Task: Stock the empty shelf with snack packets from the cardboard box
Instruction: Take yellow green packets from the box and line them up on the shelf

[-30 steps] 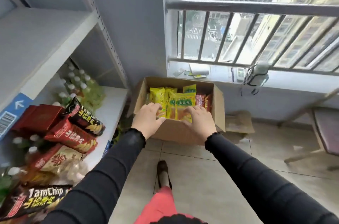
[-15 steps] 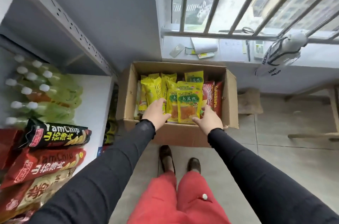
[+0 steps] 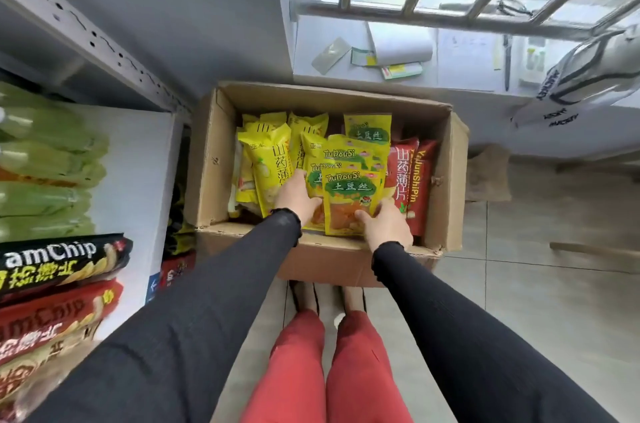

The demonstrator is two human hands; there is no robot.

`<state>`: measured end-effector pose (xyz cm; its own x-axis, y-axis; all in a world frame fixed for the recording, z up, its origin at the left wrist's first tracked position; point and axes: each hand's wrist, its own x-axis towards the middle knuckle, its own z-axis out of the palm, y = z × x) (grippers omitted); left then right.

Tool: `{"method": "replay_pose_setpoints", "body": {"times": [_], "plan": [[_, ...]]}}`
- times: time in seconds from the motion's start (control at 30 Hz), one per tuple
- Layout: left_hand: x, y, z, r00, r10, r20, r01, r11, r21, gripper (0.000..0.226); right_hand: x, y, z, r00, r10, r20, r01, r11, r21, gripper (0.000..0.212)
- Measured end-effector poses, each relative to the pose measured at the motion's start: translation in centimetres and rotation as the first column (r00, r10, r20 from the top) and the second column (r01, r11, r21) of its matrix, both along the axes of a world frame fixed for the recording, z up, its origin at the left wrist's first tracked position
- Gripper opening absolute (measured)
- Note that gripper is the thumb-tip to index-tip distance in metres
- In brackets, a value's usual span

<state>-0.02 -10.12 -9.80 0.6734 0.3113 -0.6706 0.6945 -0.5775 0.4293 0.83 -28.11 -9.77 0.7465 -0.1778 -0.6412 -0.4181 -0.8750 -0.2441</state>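
Note:
An open cardboard box stands on the floor below the window, full of upright snack packets. In its middle is a stack of yellow TudouSi packets. My left hand grips the stack's left side and my right hand grips its lower right corner. Yellow yam-chip packets stand to the left in the box, red packets to the right. The white shelf is at the left.
YamChip bags in black and red lie on the shelf's near end, green bottles behind them. A perforated metal upright stands beside the box. Papers lie on the window sill, and a white bag hangs from the railing.
The view has tilted down and drawn closer to the box. Both hands have closed in on the sides of the TudouSi stack and lifted it slightly above the other packets.

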Motion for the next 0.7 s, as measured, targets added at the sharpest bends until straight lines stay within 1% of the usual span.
{"method": "replay_pose_setpoints", "body": {"times": [0.03,0.07,0.13,0.17,0.2,0.23,0.27,0.3,0.33,0.37,0.4,0.43,0.53,0.57,0.63,0.7], "plan": [[0.2,-0.1,-0.5,0.999,0.039,-0.014,-0.039,0.999,-0.009,0.064,0.0,-0.3,-0.2,1.0,-0.004,0.005,0.004,1.0,0.008,0.031],[0.2,-0.2,-0.7,0.998,0.063,-0.021,-0.064,0.998,-0.018,0.054,0.0,-0.6,-0.3,1.0,-0.008,0.012,0.008,1.0,0.021,0.03],[0.0,-0.3,-1.1,0.997,0.075,-0.03,-0.075,0.997,-0.017,0.026,0.0,-1.2,-0.2,0.999,-0.035,0.025,0.032,0.995,0.091,0.028],[-0.4,-0.5,-1.1,0.996,0.09,-0.026,-0.091,0.996,-0.02,0.027,0.0,-1.4,-0.1,0.998,-0.062,0.03,0.057,0.987,0.153,0.028],[-0.6,-0.6,-0.8,0.994,0.108,-0.022,-0.108,0.994,-0.026,0.034,0.1,-1.7,0.2,0.995,-0.091,0.039,0.081,0.972,0.219,0.027],[-0.8,-0.6,-0.5,0.99,0.143,-0.002,-0.143,0.989,-0.046,0.036,0.2,-2.0,0.5,0.992,-0.113,0.053,0.094,0.955,0.28,0.024],[-0.8,-0.5,0.3,0.981,0.191,0.022,-0.189,0.979,-0.071,0.03,0.3,-2.2,1.0,0.99,-0.127,0.068,0.097,0.937,0.335,0.022],[-1.0,-0.3,1.0,0.971,0.235,0.035,-0.23,0.967,-0.11,0.018,0.6,-2.3,1.5,0.988,-0.137,0.073,0.098,0.915,0.392,0.02],[-1.1,0.0,2.1,0.953,0.297,0.054,-0.286,0.946,-0.149,0.027,0.9,-2.3,2.1,0.987,-0.145,0.07,0.097,0.884,0.458,0.015],[-1.3,0.5,3.0,0.935,0.348,0.071,-0.333,0.928,-0.165,0.044,1.3,-2.1,2.7,0.986,-0.152,0.068,0.094,0.843,0.529,0.011],[-1.5,0.9,4.3,0.915,0.393,0.096,-0.372,0.911,-0.179,0.05,1.7,-1.6,3.7,0.985,-0.158,0.066,0.089,0.804,0.589,0.012],[-1.9,1.5,5.5,0.89,0.44,0.122,-0.416,0.891,-0.183,0.049,2.2,-0.9,5.4,0.985,-0.158,0.07,0.077,0.767,0.637,0.013],[-3.7,3.9,10.3,0.793,0.565,0.227,-0.521,0.823,-0.225,0.026,3.3,2.0,10.7,0.989,-0.11,0.098,0.004,0.686,0.728,0.019],[-4.5,4.8,11.9,0.751,0.598,0.281,-0.55,0.801,-0.236,0.021,3.4,3.1,12.3,0.991,-0.086,0.107,-0.024,0.66,0.751,0.018],[-6.5,6.3,15.6,0.667,0.646,0.372,-0.602,0.761,-0.243,0.023,3.2,5.4,15.5,0.989,-0.037,0.14,-0.092,0.59,0.802,0.012],[-8.8,7.5,19.9,0.578,0.686,0.442,-0.655,0.713,-0.25,0.019,2.4,7.8,18.5,0.987,0.01,0.159,-0.142,0.509,0.849,0.016]]}}
